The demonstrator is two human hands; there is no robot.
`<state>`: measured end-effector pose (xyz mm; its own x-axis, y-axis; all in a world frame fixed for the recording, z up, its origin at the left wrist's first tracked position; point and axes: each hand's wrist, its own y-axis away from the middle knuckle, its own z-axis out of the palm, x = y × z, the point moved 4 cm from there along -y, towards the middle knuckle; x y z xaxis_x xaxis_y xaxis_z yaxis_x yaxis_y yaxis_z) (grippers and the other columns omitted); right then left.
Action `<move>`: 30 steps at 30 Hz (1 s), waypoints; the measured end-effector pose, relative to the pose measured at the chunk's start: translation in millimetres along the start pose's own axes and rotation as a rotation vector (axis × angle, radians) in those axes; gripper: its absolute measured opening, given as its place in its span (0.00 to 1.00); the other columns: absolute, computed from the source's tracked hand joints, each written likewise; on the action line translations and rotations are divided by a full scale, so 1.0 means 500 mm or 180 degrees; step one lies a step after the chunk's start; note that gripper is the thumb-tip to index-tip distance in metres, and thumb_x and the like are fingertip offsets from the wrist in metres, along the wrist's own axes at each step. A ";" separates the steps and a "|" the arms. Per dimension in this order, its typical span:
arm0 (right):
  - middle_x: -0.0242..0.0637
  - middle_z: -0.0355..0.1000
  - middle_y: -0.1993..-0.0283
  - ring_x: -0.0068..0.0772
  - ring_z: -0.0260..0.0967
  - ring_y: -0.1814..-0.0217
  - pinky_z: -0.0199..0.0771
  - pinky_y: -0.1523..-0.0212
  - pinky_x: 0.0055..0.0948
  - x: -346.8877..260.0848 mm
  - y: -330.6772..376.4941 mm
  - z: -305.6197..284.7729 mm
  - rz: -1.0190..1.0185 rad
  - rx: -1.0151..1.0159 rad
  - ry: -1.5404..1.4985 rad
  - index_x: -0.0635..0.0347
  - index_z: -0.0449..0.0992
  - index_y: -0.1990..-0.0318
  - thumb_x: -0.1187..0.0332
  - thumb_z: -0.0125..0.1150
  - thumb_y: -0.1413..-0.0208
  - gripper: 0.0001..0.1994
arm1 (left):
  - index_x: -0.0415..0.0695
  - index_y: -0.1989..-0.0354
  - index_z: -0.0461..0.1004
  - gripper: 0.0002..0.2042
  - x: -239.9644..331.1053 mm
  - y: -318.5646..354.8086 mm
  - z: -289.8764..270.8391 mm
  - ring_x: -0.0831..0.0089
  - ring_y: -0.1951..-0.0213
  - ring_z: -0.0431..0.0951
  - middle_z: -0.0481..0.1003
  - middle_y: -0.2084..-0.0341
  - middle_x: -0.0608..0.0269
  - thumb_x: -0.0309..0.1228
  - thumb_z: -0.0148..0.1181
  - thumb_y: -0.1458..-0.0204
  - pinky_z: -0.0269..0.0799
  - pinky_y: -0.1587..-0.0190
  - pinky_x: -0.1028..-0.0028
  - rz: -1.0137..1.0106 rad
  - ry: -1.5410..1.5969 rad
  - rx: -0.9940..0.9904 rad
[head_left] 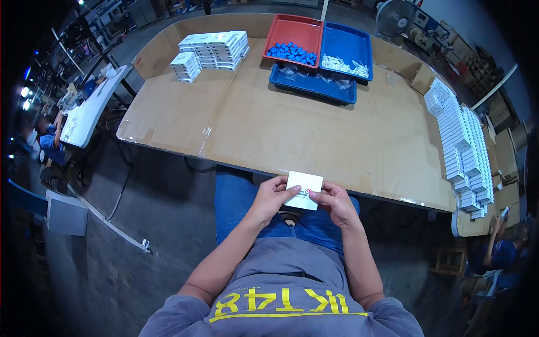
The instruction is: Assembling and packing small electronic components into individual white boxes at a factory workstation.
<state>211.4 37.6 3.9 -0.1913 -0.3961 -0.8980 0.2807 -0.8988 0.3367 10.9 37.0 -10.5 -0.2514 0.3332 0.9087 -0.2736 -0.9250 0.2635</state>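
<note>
Between both hands I hold a small flat white box (305, 181) with a coloured print on its face, just off the near edge of the table and above my lap. My left hand (273, 196) grips its left side, thumb lying on the face. On the right side my right hand (335, 201) pinches it in the same way, thumb near the print. The fingers behind the box are partly hidden. Whether the box is sealed I cannot tell.
A cardboard-covered table (292, 129) spreads ahead. At its back stand a red tray (274, 33) of small blue parts, a blue tray (342, 39) of white pieces, and another blue tray (309, 84). White boxes are stacked at back left (216, 48) and along the right (463, 140).
</note>
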 end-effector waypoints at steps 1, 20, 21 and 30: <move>0.30 0.81 0.58 0.21 0.75 0.57 0.72 0.58 0.24 0.004 -0.008 -0.001 0.0201 0.0050 -0.0016 0.61 0.83 0.48 0.66 0.75 0.43 0.17 | 0.34 0.39 0.74 0.21 -0.010 -0.006 -0.007 0.73 0.47 0.80 0.81 0.50 0.56 0.35 0.65 0.35 0.76 0.42 0.72 -0.0043 0.0034 0.0048; 0.45 0.64 0.25 0.47 0.63 0.24 0.66 0.27 0.42 -0.099 0.008 -0.019 -0.2285 0.0890 0.0936 0.58 0.68 0.28 0.82 0.65 0.41 0.32 | 0.33 0.34 0.69 0.21 0.113 -0.031 0.062 0.73 0.48 0.81 0.80 0.47 0.57 0.29 0.61 0.33 0.79 0.42 0.69 0.0464 0.0509 0.0064; 0.44 0.63 0.25 0.46 0.63 0.24 0.67 0.28 0.42 -0.088 0.002 -0.024 -0.2005 0.0692 0.0406 0.60 0.62 0.25 0.80 0.65 0.40 0.35 | 0.32 0.34 0.69 0.22 0.115 -0.030 0.064 0.74 0.48 0.81 0.80 0.47 0.58 0.28 0.61 0.33 0.78 0.42 0.71 0.0797 0.0390 0.0132; 0.47 0.58 0.22 0.45 0.57 0.20 0.66 0.26 0.50 -0.108 0.014 0.055 -0.2167 0.0491 0.0557 0.63 0.54 0.23 0.68 0.80 0.47 0.48 | 0.36 0.35 0.73 0.20 0.119 -0.023 0.081 0.68 0.39 0.77 0.78 0.41 0.54 0.21 0.61 0.35 0.73 0.38 0.71 0.2048 -0.0686 0.0447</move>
<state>198.0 47.8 62.6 -0.1193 0.2859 -0.9508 0.0144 -0.9570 -0.2896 36.9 59.9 53.6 -0.1295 -0.3197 0.9386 -0.0056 -0.9463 -0.3231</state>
